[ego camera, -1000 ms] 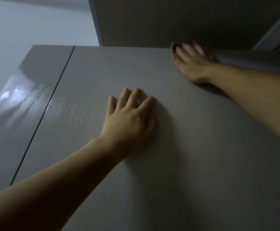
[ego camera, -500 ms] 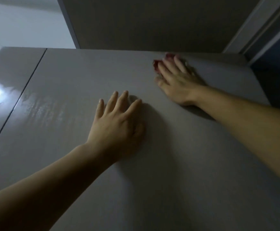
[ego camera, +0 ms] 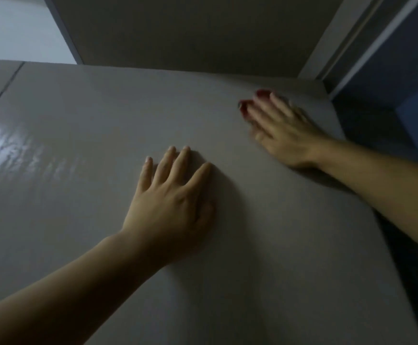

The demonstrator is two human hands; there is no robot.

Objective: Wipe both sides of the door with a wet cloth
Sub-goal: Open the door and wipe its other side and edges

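left grip flat, splayed; right grip flat, blurred

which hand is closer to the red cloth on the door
Right. The right hand presses flat on the red cloth, which peeks out past its fingers. The left hand lies flat on the door, lower left of the cloth, apart.

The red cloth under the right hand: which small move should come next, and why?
Probably slide the right hand with the red cloth down the door: wet streaks shine only at left, and the right part looks dull. The left hand braces flat.
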